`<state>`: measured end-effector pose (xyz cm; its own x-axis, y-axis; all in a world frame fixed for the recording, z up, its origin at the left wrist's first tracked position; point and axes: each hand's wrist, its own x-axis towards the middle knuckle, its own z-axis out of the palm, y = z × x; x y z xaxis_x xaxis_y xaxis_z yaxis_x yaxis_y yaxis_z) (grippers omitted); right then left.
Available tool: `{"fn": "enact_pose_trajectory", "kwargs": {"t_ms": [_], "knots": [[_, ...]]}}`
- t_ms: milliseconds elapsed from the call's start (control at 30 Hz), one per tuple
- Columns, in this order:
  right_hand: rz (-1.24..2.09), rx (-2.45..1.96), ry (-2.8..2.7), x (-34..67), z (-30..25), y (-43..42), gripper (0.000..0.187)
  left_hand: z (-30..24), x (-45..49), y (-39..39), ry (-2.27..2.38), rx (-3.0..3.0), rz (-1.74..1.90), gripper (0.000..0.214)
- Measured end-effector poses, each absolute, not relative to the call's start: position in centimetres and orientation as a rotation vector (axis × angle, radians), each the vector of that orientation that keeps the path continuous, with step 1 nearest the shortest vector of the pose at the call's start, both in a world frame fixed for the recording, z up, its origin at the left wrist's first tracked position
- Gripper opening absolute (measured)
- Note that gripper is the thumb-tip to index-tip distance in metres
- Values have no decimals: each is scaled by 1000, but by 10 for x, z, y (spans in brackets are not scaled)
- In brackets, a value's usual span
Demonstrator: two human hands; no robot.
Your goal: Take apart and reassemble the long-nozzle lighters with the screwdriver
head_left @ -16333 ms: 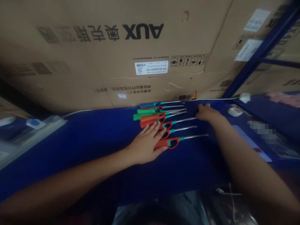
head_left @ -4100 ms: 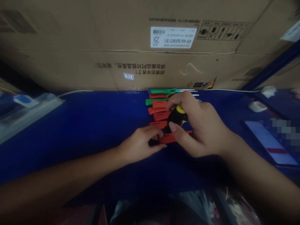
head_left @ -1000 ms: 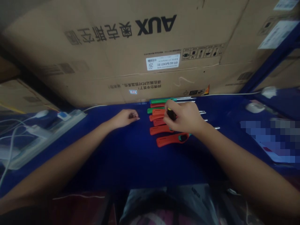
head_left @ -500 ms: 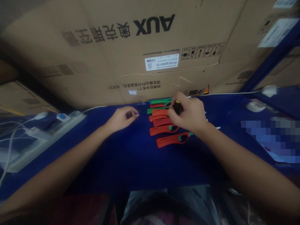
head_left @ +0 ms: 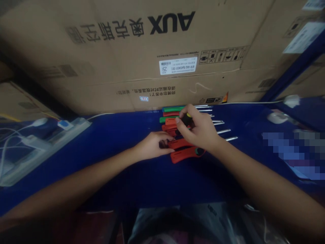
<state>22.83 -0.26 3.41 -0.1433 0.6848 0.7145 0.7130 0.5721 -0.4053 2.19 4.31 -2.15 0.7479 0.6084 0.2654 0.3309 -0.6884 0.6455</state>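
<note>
Several long-nosed gas lighters lie side by side on the blue tabletop (head_left: pixel 122 176), their silvery barrels pointing right. My left hand (head_left: pixel 153 145) has thumb and fingers closed about the butt of a red lighter (head_left: pixel 181 143), second from the front. The frontmost red lighter (head_left: pixel 184 155) lies just below that thumb. In my right hand (head_left: pixel 200 127) is a short black-and-yellow tool handle (head_left: pixel 187 119), held over the middle of the row; its lower part is hidden. A green lighter (head_left: pixel 174 109) is among those at the back, while an orange-red lighter (head_left: pixel 170 121) lies partly under my right fingers.
A large cardboard box (head_left: pixel 122 71) stands upright along the back of the table. At the left lies a power strip (head_left: pixel 48 149) with white plugs and cables. A white round object (head_left: pixel 277 117) and a blurred-out patch are on the right.
My left hand has moved right and toward me, from bare tabletop to the red lighter. My right hand has shifted slightly left with the tool handle still in it.
</note>
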Motion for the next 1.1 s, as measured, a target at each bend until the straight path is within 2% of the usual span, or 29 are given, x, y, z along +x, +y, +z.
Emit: {"fn": "enact_pose_trajectory", "kwargs": {"t_ms": [367,900,1100], "knots": [[-153,-1114,-1833,228,33,-4,8,-35,31,37,656,2282,852,32],[-231,-1082,-1907,225,38,-7,4,-38,30,38,641,2234,845,30],[-427,-1222,-2146,217,61,-4,37,-36,30,36,669,2283,796,27]]}}
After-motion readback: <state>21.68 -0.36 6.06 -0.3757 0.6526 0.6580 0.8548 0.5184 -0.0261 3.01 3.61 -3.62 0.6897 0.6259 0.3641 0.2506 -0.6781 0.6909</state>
